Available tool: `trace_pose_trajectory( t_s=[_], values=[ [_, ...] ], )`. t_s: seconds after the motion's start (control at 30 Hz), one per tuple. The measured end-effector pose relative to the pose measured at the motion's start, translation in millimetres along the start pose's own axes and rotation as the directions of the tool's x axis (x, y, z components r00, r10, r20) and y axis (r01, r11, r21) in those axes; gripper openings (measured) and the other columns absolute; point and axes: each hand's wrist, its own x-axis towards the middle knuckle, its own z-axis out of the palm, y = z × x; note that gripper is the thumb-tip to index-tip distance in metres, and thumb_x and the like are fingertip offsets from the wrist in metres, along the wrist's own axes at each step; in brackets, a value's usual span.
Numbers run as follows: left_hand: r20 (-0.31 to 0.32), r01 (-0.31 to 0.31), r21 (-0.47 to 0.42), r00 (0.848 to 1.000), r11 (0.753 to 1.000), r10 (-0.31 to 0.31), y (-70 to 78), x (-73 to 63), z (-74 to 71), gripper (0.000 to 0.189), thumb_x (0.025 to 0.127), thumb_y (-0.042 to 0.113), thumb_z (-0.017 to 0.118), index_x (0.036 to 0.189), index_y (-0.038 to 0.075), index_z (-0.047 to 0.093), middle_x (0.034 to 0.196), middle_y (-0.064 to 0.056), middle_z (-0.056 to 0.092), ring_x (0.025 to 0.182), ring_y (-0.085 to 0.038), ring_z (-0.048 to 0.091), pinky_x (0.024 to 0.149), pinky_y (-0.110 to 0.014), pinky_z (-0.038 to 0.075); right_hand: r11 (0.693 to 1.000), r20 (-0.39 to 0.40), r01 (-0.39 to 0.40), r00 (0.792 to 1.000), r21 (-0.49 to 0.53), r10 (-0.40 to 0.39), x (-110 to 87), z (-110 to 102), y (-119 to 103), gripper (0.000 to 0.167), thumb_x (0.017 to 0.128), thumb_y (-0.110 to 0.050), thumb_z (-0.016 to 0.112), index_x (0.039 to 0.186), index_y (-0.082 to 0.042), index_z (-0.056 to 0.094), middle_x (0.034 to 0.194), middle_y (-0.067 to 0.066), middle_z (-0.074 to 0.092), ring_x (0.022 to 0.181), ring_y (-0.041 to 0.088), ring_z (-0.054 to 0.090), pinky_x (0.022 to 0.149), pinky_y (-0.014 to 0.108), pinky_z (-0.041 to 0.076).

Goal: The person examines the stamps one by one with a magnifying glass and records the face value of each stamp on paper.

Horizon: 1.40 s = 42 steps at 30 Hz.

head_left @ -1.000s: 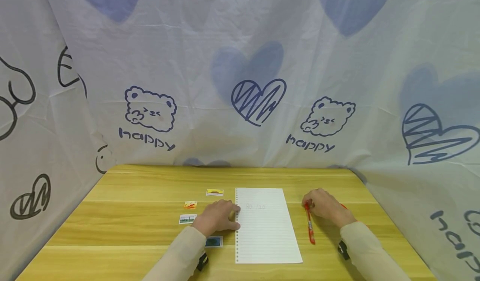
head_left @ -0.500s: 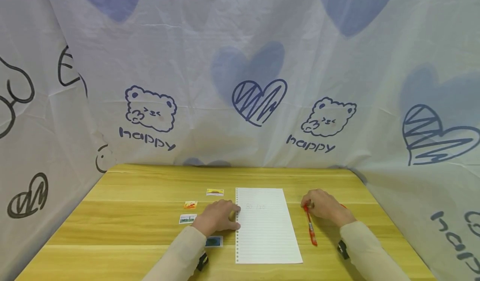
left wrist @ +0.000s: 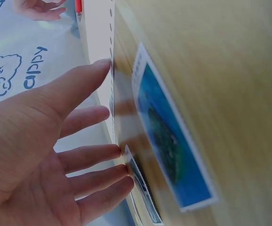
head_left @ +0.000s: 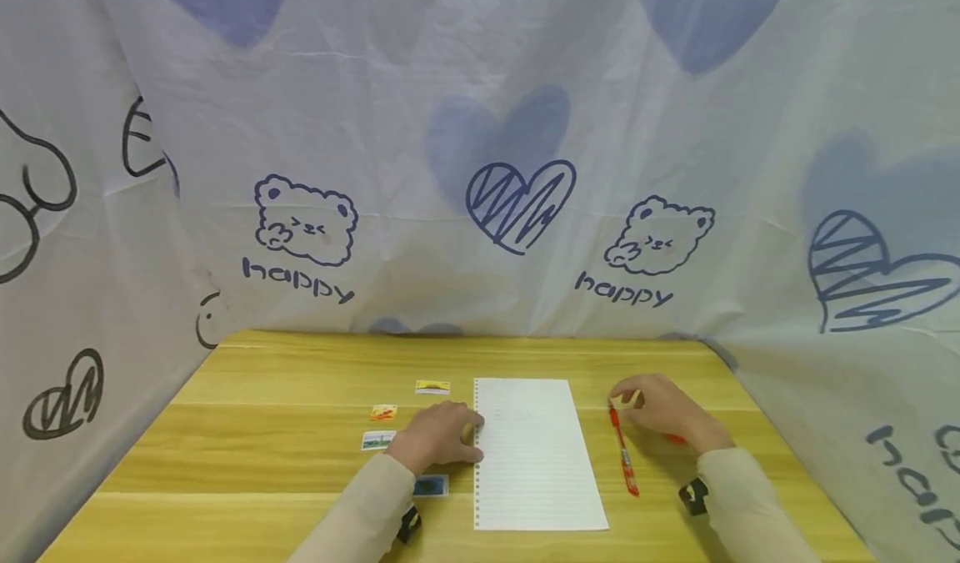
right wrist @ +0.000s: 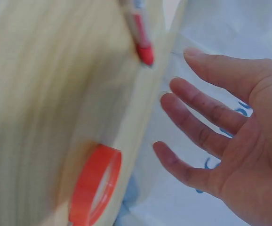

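Observation:
A lined sheet of paper [head_left: 536, 471], punched with holes down its left side, lies in the middle of the table with faint writing near its top. My left hand [head_left: 435, 438] touches that holed edge, its fingers spread and fairly straight. Just below it lies a blue stamp [left wrist: 166, 141] with a white border. To the paper's right is a red pen [head_left: 624, 454]. Over the pen's upper end hovers my right hand [head_left: 663, 406]; in the right wrist view its fingers are apart and hold nothing. Beneath that hand stands a red tape roll [right wrist: 91, 188], mostly hidden in the head view.
More stamps lie left of the paper: a yellow one [head_left: 432, 387], an orange one [head_left: 383, 413] and a green-and-white one [head_left: 377, 440]. A printed white curtain [head_left: 420, 238] hangs behind the wooden table [head_left: 247, 446].
My right hand has let go of the pen, and it has lifted slightly and moved right. The pen's lower end has swung a little to the right. My left hand stays put.

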Motion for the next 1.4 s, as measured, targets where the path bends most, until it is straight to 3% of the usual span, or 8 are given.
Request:
trace_pose_trajectory(
  t_s=[0.23, 0.47, 0.73, 0.9, 1.2, 1.4],
  values=[
    [-0.049, -0.035, -0.036, 0.998, 0.999, 0.033, -1.2, -4.0, -0.9, 0.051, 0.086, 0.036, 0.084, 0.13, 0.014, 0.071, 0.134, -0.007, 0.07, 0.123, -0.031, 0.065, 0.102, -0.052, 0.055, 0.997, -0.005, -0.071, 0.997, 0.024, 0.071, -17.1, -15, -2, 0.027, 0.092, -0.013, 0.076, 0.117, -0.003, 0.074, 0.098, 0.001, 0.073, 0.086, 0.013, 0.063, 0.079, 0.032, 0.055],
    [-0.142, -0.065, -0.125, 0.989, 0.99, 0.047, -21.3, -19.6, -11.9, 0.043, 0.089, 0.027, 0.08, 0.127, 0.008, 0.071, 0.133, -0.01, 0.071, 0.127, -0.037, 0.063, 0.104, -0.059, 0.053, 0.991, -0.043, -0.129, 0.991, -0.023, 0.128, -32.1, -28, 7, 0.022, 0.09, -0.011, 0.076, 0.11, -0.002, 0.075, 0.094, 0.005, 0.073, 0.082, 0.018, 0.066, 0.076, 0.038, 0.057],
    [-0.2, 0.028, -0.152, 0.978, 0.988, -0.058, -53.8, -40.7, -29.4, 0.038, 0.087, 0.026, 0.083, 0.12, 0.007, 0.075, 0.121, -0.011, 0.075, 0.113, -0.034, 0.069, 0.096, -0.054, 0.057, 0.991, -0.073, -0.136, 0.988, 0.001, 0.136, -53.0, -37, 32, 0.02, 0.086, -0.008, 0.077, 0.104, 0.001, 0.074, 0.091, 0.007, 0.073, 0.08, 0.018, 0.066, 0.071, 0.033, 0.055],
    [-0.212, 0.074, -0.159, 0.971, 0.984, -0.108, -75.9, -54.0, -37.6, 0.033, 0.085, 0.022, 0.085, 0.113, 0.006, 0.077, 0.111, -0.011, 0.076, 0.1, -0.028, 0.071, 0.087, -0.047, 0.059, 0.985, -0.091, -0.171, 0.981, 0.015, 0.172, -66.7, -40, 42, 0.018, 0.085, -0.008, 0.077, 0.101, 0.0, 0.074, 0.089, 0.005, 0.072, 0.078, 0.016, 0.066, 0.068, 0.029, 0.054],
    [-0.194, 0.095, -0.187, 0.972, 0.978, -0.132, -100.5, -67.9, -41.8, 0.028, 0.082, 0.016, 0.086, 0.107, 0.005, 0.078, 0.102, -0.011, 0.076, 0.095, -0.026, 0.069, 0.087, -0.048, 0.058, 0.976, -0.101, -0.218, 0.971, -0.006, 0.216, -81.1, -47, 56, 0.018, 0.084, -0.007, 0.077, 0.099, 0.002, 0.074, 0.088, 0.007, 0.072, 0.081, 0.016, 0.064, 0.068, 0.026, 0.051],
    [-0.18, 0.1, -0.185, 0.975, 0.978, -0.134, -107.2, -74.9, -38.9, 0.028, 0.083, 0.013, 0.084, 0.109, 0.004, 0.077, 0.113, -0.015, 0.075, 0.11, -0.037, 0.068, 0.1, -0.056, 0.054, 0.972, -0.111, -0.231, 0.968, -0.036, 0.226, -86.7, -47, 66, 0.017, 0.084, -0.008, 0.079, 0.097, 0.002, 0.075, 0.087, 0.006, 0.073, 0.081, 0.014, 0.062, 0.071, 0.027, 0.05]
  ],
)
